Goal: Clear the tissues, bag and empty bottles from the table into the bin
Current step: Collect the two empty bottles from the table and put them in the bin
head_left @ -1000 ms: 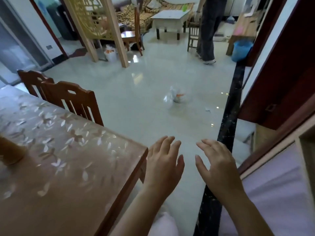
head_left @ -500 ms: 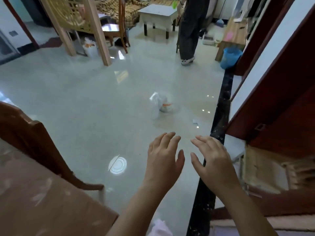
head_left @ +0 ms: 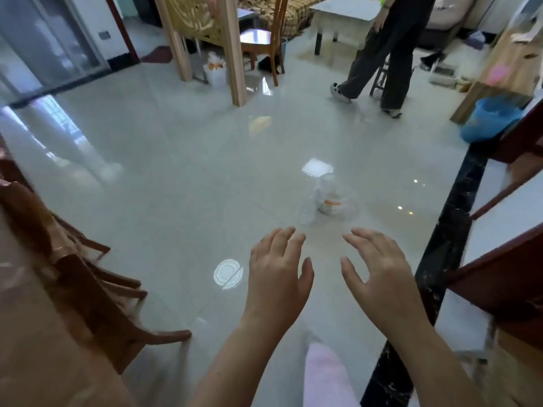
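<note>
A clear plastic bag with a white, orange-labelled bottle (head_left: 332, 201) inside lies on the pale tiled floor, just beyond my fingertips. My left hand (head_left: 277, 271) and my right hand (head_left: 377, 271) stretch forward side by side above the floor, fingers spread and empty. A blue bin (head_left: 490, 120) stands at the far right beside a wooden bench. The table's corner (head_left: 29, 362) shows at the lower left, blurred. No tissues are visible.
Wooden chairs (head_left: 76, 274) stand along the table at left. A person (head_left: 382, 51) walks at the back near a low white table (head_left: 346, 10). A black floor strip (head_left: 440, 259) and dark red door frame (head_left: 514, 274) border the right. A white bin (head_left: 216, 70) stands by a wooden post.
The view has swung away from the table and moved toward the bag on the floor, which now lies closer. Both hands stay out, spread and empty. The person at the back has stepped.
</note>
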